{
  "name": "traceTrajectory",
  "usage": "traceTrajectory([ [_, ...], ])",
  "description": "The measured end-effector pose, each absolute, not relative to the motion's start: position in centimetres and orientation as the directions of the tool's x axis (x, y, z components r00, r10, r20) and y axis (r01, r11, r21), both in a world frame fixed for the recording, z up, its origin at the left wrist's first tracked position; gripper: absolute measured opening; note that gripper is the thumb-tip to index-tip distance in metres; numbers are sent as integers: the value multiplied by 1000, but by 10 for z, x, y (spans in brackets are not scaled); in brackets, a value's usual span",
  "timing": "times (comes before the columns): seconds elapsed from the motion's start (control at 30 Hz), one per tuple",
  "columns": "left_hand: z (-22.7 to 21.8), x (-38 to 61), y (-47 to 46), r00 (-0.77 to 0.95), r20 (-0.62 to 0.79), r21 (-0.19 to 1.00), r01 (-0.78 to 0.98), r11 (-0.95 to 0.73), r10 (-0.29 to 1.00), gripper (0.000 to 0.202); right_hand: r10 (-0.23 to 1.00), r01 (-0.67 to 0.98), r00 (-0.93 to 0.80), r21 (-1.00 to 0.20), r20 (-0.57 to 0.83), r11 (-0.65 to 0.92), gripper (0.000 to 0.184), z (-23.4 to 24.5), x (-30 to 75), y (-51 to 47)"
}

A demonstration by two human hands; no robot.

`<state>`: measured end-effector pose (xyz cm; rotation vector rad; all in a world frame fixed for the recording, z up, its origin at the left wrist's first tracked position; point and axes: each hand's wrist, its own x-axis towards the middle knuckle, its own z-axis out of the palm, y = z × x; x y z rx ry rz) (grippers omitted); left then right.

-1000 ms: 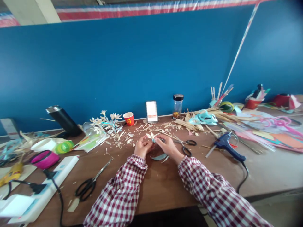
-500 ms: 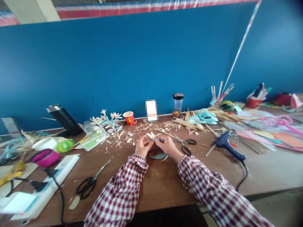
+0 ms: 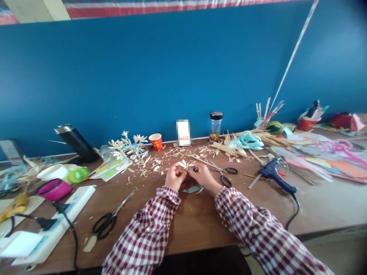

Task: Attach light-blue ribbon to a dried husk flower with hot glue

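Note:
Both my hands meet over the middle of the table around a small pale flower (image 3: 183, 164) with pointed petals, like dried husk. My left hand (image 3: 174, 178) pinches it from the left, near its base. From the right, my right hand (image 3: 203, 175) has its fingers closed at the same base, and what lies between those fingertips is too small to make out fully. Beneath the hands lies a grey-blue leaf-shaped piece (image 3: 192, 189). Just beyond my right hand rest black-handled scissors (image 3: 226, 176), partly hidden by it.
Husk scraps (image 3: 155, 164) litter the table behind my hands. A blue glue gun (image 3: 276, 175) lies right; more scissors (image 3: 106, 224) and a power strip (image 3: 65, 221) lie left. At the back stand finished-looking flowers (image 3: 129, 145), a red cup (image 3: 155, 142) and a lidded jar (image 3: 215, 128).
My hands stay together at the flower, with only slight finger movement; the flower has tilted a little. The view has shifted very slightly.

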<state>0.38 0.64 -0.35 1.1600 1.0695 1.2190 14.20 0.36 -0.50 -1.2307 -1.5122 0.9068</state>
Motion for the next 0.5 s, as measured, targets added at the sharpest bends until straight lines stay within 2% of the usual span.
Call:
traceTrajectory([
  [0.1, -2, 7, 5, 18, -44, 988, -148, 46, 999, 53, 978, 256, -11, -945, 210, 206, 15, -6, 142, 4],
  [0.27, -1, 7, 3, 83, -200, 934, -286, 215, 976, 32, 973, 229, -12, -947, 230, 226, 19, -3, 146, 7],
  [0.37, -3, 5, 4, 86, -236, 928, -276, 251, 968, 19, 971, 228, -12, -944, 240, 237, 20, -2, 146, 7],
  [0.5, -4, 6, 5, 63, -242, 937, -243, 250, 968, 14, 968, 238, -21, -939, 252, 250, 19, -1, 146, 5],
])
